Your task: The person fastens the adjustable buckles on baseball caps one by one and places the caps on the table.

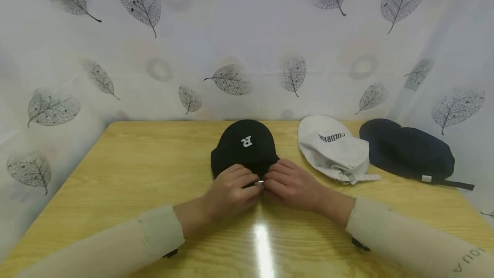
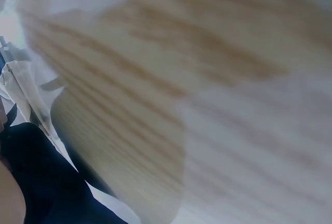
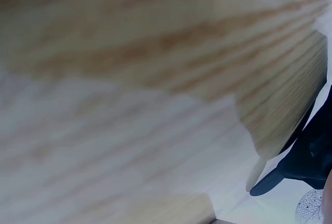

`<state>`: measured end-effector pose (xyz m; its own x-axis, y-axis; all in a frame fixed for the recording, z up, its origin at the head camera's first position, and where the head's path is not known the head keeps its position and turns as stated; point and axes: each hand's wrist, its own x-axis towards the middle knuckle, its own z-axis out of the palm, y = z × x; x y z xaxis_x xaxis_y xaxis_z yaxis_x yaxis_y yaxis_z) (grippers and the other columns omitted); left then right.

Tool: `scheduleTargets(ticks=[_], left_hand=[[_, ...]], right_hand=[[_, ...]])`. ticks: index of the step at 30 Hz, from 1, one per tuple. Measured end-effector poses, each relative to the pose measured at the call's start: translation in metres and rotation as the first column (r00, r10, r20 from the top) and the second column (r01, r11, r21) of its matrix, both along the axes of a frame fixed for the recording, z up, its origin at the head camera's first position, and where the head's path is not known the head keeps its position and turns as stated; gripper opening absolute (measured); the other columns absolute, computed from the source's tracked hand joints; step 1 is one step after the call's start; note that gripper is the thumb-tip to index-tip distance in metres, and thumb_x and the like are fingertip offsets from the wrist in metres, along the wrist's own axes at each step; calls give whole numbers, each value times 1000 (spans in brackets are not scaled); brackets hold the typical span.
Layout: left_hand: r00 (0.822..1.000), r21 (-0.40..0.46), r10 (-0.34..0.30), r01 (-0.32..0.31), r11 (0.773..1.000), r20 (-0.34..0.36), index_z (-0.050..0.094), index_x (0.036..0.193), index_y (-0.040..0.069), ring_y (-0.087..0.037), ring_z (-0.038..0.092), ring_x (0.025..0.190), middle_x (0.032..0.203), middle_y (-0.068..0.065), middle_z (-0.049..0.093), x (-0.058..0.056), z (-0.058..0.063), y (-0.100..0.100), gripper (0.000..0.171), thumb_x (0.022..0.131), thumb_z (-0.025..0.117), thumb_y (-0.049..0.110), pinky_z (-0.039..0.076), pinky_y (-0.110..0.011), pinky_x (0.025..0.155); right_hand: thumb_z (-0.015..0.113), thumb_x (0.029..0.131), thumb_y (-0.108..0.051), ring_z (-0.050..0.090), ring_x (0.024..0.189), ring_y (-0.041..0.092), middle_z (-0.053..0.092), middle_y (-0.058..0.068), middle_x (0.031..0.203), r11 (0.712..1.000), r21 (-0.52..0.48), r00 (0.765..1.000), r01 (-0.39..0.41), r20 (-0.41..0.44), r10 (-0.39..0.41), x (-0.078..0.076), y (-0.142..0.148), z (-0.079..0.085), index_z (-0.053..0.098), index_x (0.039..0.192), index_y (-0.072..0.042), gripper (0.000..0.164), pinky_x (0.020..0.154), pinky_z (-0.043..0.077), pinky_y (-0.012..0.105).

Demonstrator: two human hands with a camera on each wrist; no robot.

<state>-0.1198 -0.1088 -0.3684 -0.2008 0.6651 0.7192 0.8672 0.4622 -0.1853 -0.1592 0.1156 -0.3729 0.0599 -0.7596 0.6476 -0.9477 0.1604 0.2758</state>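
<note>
A black baseball cap (image 1: 247,145) with a white letter R lies toward the back middle of the table. At its near edge my left hand (image 1: 235,190) pinches the cap's strap, fingers curled beside a small shiny metal buckle (image 1: 260,182). My right hand (image 1: 291,185) meets it from the other side, its curled fingers gripping the strap end of the cap. Much of the strap is hidden behind the fingers. In the left wrist view the black cap (image 2: 49,177) fills the lower left corner; the right wrist view catches it (image 3: 306,156) at the right edge.
To the right lies a white cap (image 1: 328,145) lettered COLORADO, its strap trailing right. A dark navy cap (image 1: 409,149) overlaps its right side, near the table's right edge. Behind the wooden table (image 1: 135,162) hangs a leaf-patterned curtain (image 1: 247,33).
</note>
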Motion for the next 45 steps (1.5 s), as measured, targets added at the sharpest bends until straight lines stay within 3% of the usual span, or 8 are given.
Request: scheduleTargets(ticks=[11,17,27,36,42,45], left_hand=[[1000,11,-3,4,1000,-25,78,89,9,-17,67,77,85,-5,74,-6,3,-3,11,85,68,8,55,-31,77],[1000,7,-2,2,1000,-5,78,89,10,-18,68,79,87,-5,74,-8,3,-2,8,82,74,9,55,-31,79],[1000,-2,21,-21,1000,8,79,88,11,-17,69,81,88,-3,75,-7,5,-3,8,80,79,12,55,-30,79],[999,-8,30,-30,1000,26,79,88,11,-16,69,80,87,-2,75,-3,3,-3,8,80,79,12,55,-29,78],[999,0,32,-32,999,39,79,88,11,-16,68,79,87,-2,75,-2,3,-3,8,80,79,12,55,-29,76],[999,-1,30,-30,1000,37,79,89,11,-16,68,80,87,-2,74,-2,3,-3,8,81,79,12,55,-29,76]], right_hand=[[60,94,-10,65,87,24,70,5,92,1000,2,999,4,-50,-4,-5,-1,4,67,91,-4,10,82,51,40],[58,95,-11,65,89,24,70,5,92,999,20,998,36,-44,-35,-7,3,5,67,91,-5,11,83,50,41],[62,90,-11,64,88,24,70,4,90,996,33,996,82,-24,-81,-6,4,5,67,89,-7,7,83,49,40],[58,91,-11,63,87,23,70,4,89,996,20,996,90,-1,-90,-3,4,4,66,87,-7,10,82,49,39],[58,83,-8,63,85,24,68,4,86,997,-10,997,82,10,-81,-5,4,4,62,85,-6,5,78,48,40],[56,84,-8,62,84,25,68,5,87,996,-7,996,88,-10,-88,-6,4,4,62,85,-6,6,77,47,40]])
